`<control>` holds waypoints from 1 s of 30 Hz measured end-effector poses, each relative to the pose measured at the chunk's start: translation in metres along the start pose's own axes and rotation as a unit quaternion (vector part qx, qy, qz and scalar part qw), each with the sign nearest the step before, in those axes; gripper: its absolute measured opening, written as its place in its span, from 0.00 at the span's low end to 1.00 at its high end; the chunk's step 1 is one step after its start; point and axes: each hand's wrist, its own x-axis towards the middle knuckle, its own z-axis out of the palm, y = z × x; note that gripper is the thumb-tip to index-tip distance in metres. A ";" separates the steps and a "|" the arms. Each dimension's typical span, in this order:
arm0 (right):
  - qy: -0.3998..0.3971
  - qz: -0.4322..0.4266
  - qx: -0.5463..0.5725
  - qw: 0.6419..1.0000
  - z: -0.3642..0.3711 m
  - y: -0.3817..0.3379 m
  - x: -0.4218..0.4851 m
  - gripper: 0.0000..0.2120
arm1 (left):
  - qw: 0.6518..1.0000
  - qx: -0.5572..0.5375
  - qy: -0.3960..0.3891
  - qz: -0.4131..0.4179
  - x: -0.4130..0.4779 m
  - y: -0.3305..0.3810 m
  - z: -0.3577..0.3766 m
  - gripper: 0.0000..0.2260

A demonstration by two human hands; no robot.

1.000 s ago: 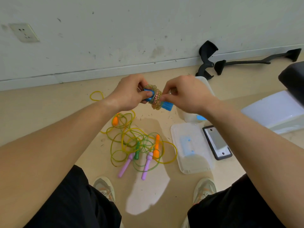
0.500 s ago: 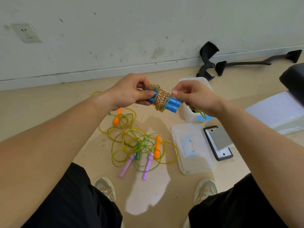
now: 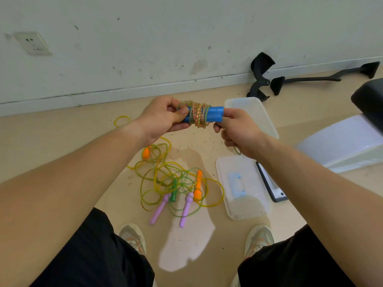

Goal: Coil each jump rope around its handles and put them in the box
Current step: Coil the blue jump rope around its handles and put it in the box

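Cord (image 3: 196, 116), glittery and springy, may slip off the stiff blue plastic handles (image 3: 215, 114), so my left grip (image 3: 163, 119) and right grip (image 3: 238, 131) clamp their two ends.

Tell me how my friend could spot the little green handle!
Look at the tangle of yellow-green ropes on the beige floor, ahead of the two shoes. The small green plastic handle lies inside it, beside two lilac handles. It is the only green one there.

Two purple handles (image 3: 158, 210), two orange handles (image 3: 198, 187), one green handle (image 3: 173, 193), one box (image 3: 256, 117), one lid (image 3: 248, 206)
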 end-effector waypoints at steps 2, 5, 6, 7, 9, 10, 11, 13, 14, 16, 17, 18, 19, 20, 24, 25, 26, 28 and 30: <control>0.002 0.001 -0.036 0.999 -0.005 -0.005 -0.001 0.10 | 1.000 0.020 -0.003 0.008 0.001 0.001 -0.001 0.07; -0.039 0.024 -0.022 0.999 -0.016 -0.008 0.001 0.10 | 0.999 0.041 0.005 0.019 0.002 0.002 -0.002 0.07; -0.057 0.038 -0.005 0.998 -0.019 -0.008 0.002 0.11 | 0.999 0.048 0.010 0.023 0.003 0.002 -0.003 0.07; -0.072 0.054 0.013 0.996 -0.022 -0.009 0.003 0.11 | 0.998 0.059 0.014 0.027 0.004 0.002 -0.004 0.07; -0.093 0.093 0.038 0.991 -0.027 -0.011 0.004 0.09 | 0.994 0.095 0.023 0.042 0.006 0.001 -0.006 0.07; -0.104 0.115 0.050 0.987 -0.028 -0.013 0.004 0.10 | 0.991 0.122 0.030 0.052 0.007 0.000 -0.007 0.08; -0.115 0.134 0.063 0.982 -0.030 -0.014 0.005 0.11 | 0.986 0.151 0.039 0.062 0.008 -0.001 -0.007 0.08; -0.127 0.157 0.072 0.977 -0.030 -0.014 0.005 0.15 | 0.972 0.210 0.056 0.087 0.010 -0.004 -0.005 0.10; -0.128 0.157 0.049 0.978 -0.029 -0.014 0.006 0.19 | 0.965 0.235 0.061 0.099 0.010 -0.005 -0.003 0.10; -0.113 0.131 -0.047 0.984 -0.026 -0.010 0.006 0.24 | 0.951 0.280 0.067 0.115 0.009 -0.008 0.002 0.12; -0.097 0.114 -0.104 0.983 -0.023 -0.007 0.006 0.23 | 0.944 0.301 0.071 0.117 0.009 -0.010 0.004 0.11; -0.078 0.104 -0.155 0.979 -0.020 -0.003 0.007 0.22 | 0.940 0.314 0.073 0.115 0.008 -0.013 0.007 0.10; -0.060 0.100 -0.194 0.974 -0.018 0.001 0.007 0.20 | 0.942 0.308 0.072 0.108 0.007 -0.016 0.009 0.09; -0.048 0.099 -0.222 0.969 -0.014 0.005 0.008 0.20 | 0.951 0.286 0.068 0.092 0.006 -0.019 0.011 0.07; -0.023 0.086 -0.278 0.956 -0.002 0.010 0.006 0.22 | 0.973 0.230 0.023 -0.006 0.002 -0.015 0.013 0.09; -0.020 0.076 -0.288 0.954 0.000 0.009 0.004 0.22 | 0.968 0.251 0.005 -0.009 0.000 -0.014 0.013 0.10; -0.019 0.065 -0.296 0.953 0.002 0.008 0.003 0.23 | 0.958 0.287 -0.013 0.007 -0.002 -0.014 0.013 0.11; -0.026 0.046 -0.310 0.949 0.005 0.008 0.003 0.23 | 0.924 0.377 -0.041 0.051 -0.005 -0.015 0.015 0.14; -0.040 0.035 -0.318 0.947 0.007 0.008 0.001 0.23 | 0.883 0.460 -0.050 0.072 -0.003 -0.019 0.014 0.19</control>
